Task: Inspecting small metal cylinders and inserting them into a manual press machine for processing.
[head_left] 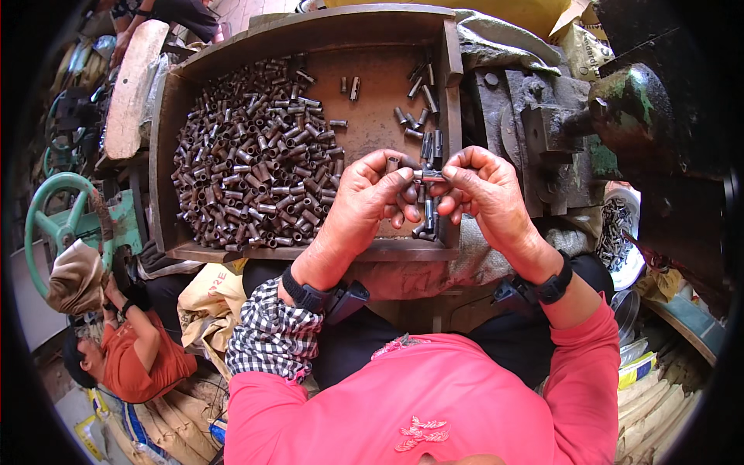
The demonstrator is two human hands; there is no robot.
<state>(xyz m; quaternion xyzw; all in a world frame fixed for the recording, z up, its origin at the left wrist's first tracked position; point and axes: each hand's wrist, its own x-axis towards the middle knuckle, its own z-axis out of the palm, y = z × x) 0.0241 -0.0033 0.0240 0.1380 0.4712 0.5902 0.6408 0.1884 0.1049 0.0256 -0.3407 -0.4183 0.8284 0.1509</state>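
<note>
A short metal tube (427, 176) is held level between my two hands, over the right part of a wooden tray (372, 77). My left hand (368, 194) pinches its left end with thumb and fingers. Another short tube (393, 163) stands up among the fingers of that hand. At the tube's right end, the thumb and fingertips of my right hand (488, 190) are closed. Below and behind my hands, several shinier tubes (438, 143) lie along the tray's right side. A large heap of dark metal tubes (256, 163) fills the tray's left half.
Right of the tray stands a heavy, greasy machine (558, 132). Beyond it sits a white basin (618, 232) of small metal pieces. At left are a green handwheel (66, 221) and a person in an orange shirt (147, 356). Sacks (659, 418) lie at lower right.
</note>
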